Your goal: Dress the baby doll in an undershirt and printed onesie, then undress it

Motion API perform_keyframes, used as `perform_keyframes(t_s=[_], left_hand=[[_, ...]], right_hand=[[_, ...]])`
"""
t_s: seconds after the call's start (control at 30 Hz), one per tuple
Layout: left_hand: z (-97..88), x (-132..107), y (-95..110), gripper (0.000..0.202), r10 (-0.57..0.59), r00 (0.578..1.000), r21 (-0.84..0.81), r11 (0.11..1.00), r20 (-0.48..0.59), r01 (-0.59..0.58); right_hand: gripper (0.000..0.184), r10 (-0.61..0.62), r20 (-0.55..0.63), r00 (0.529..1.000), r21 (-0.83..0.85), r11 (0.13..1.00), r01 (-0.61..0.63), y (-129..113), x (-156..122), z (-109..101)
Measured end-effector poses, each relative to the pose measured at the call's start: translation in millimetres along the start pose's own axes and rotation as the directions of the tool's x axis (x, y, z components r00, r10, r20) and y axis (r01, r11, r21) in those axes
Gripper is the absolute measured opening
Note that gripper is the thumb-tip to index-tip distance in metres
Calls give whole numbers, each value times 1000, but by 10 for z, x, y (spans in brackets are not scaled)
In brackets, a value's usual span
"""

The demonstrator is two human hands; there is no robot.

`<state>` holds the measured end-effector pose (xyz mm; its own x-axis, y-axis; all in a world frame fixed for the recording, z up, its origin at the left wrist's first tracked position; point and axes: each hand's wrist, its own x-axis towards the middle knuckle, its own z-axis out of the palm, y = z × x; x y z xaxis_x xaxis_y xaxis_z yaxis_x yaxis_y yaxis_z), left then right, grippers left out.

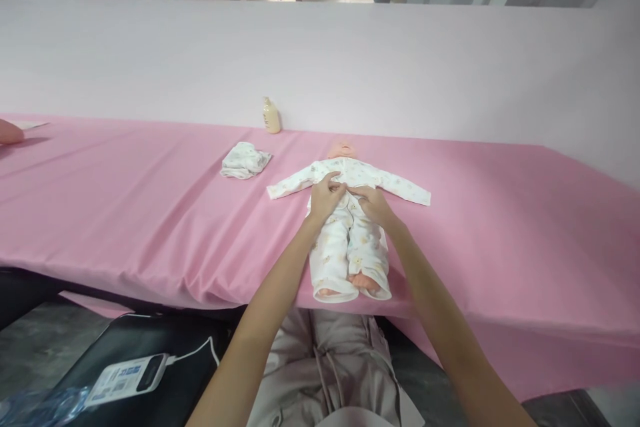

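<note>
A baby doll (pixel 343 149) lies on its back, head toward the wall, its feet at the near table edge. It wears a white patterned long-sleeved top (pixel 403 187) with both sleeves spread outward. White printed baby trousers (pixel 330 255) cover its legs, and the toes show at the cuffs. My left hand (pixel 327 196) pinches the waist of the trousers on the doll's belly. Close beside it, my right hand (pixel 374 204) has its bent fingers on the same waistband, the fingertips nearly meeting the left ones. Cloth under the fingers is partly hidden.
Folded white cloth (pixel 245 161) lies left of the doll, and a pump bottle (pixel 271 116) stands by the wall. Pink cloth (pixel 125 213) covers the table. On a black seat (pixel 165 333) at lower left lie a cabled white device (pixel 131 379) and a clear plastic bottle (pixel 47 405).
</note>
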<state>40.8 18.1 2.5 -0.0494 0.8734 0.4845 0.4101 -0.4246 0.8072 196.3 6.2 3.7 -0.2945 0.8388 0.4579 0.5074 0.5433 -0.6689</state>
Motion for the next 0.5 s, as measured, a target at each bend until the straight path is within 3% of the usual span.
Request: perform_keyframes(t_s=[0.17,0.5], left_hand=[[14,0,-27,33,3,1000,6,1000,-11,-3],[29,0,-60,32,17,999,-77,997,-28,-20]], right_hand=[[28,10,-92,996,67,998,-4,30,35,61],[14,125,-257,958,33,992,-121,39,164,270]])
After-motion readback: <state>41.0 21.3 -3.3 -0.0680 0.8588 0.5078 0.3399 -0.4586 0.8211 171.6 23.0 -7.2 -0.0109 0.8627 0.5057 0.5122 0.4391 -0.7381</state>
